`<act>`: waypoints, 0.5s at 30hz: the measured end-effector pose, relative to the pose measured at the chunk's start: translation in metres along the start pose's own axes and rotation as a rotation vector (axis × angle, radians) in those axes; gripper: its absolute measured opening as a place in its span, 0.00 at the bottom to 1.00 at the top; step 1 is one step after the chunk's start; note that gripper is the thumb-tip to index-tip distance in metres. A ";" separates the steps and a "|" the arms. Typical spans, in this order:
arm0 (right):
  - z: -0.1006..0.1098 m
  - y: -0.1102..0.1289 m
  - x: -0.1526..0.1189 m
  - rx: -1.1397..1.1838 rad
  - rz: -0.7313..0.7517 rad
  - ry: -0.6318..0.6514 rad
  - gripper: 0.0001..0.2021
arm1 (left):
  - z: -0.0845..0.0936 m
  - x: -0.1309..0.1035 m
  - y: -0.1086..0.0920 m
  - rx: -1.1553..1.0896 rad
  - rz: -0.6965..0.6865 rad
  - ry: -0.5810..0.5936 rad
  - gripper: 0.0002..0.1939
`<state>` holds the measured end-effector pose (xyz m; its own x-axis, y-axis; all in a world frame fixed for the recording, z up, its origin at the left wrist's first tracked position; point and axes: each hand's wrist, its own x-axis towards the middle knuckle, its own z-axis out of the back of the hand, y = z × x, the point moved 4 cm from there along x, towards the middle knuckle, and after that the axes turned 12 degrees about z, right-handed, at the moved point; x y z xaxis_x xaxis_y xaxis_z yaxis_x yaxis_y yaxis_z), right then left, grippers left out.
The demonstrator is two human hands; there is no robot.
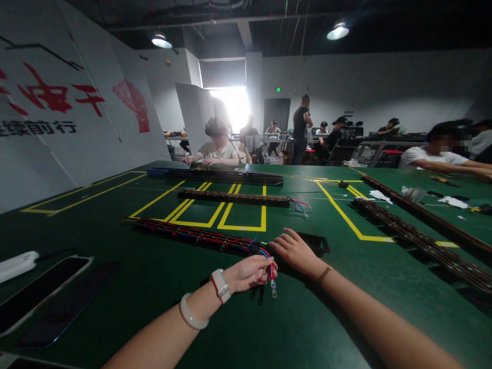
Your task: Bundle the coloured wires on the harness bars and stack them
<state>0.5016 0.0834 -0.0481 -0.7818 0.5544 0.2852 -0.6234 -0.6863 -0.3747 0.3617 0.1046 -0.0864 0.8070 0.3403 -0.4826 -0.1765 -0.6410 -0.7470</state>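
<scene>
My left hand (251, 272) is closed around the red and blue wires (265, 252) at the right end of a long dark wired bar (192, 234). Metal ring terminals (273, 288) hang below its fingers. Just to the right, my right hand (295, 251) is palm down with fingers apart, its fingertips close to the wire end and a small green piece (263, 243). It does not visibly hold anything. A flat dark part (315, 243) lies behind the right hand, partly hidden by it.
A second wired bar (234, 198) lies beyond, with dark bars (223, 176) behind it. More long bars (423, 236) are at the right. Phone-like devices (42, 292) lie at the left. A person (217, 146) sits across the green table (154, 287); others are around.
</scene>
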 end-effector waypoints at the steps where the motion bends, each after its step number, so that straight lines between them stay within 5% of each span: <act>1: 0.001 0.004 -0.002 0.047 0.044 -0.031 0.16 | 0.001 0.001 0.001 -0.008 -0.006 -0.011 0.11; 7: 0.006 0.010 -0.008 0.255 0.130 -0.152 0.17 | -0.002 0.001 0.002 -0.061 0.010 0.019 0.12; 15: 0.002 0.003 0.004 0.295 -0.044 -0.179 0.17 | -0.010 -0.006 -0.001 0.052 -0.066 -0.077 0.12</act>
<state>0.4965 0.0826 -0.0465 -0.7274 0.5130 0.4559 -0.6128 -0.7845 -0.0951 0.3625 0.0962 -0.0785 0.7722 0.4342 -0.4639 -0.1547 -0.5796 -0.8001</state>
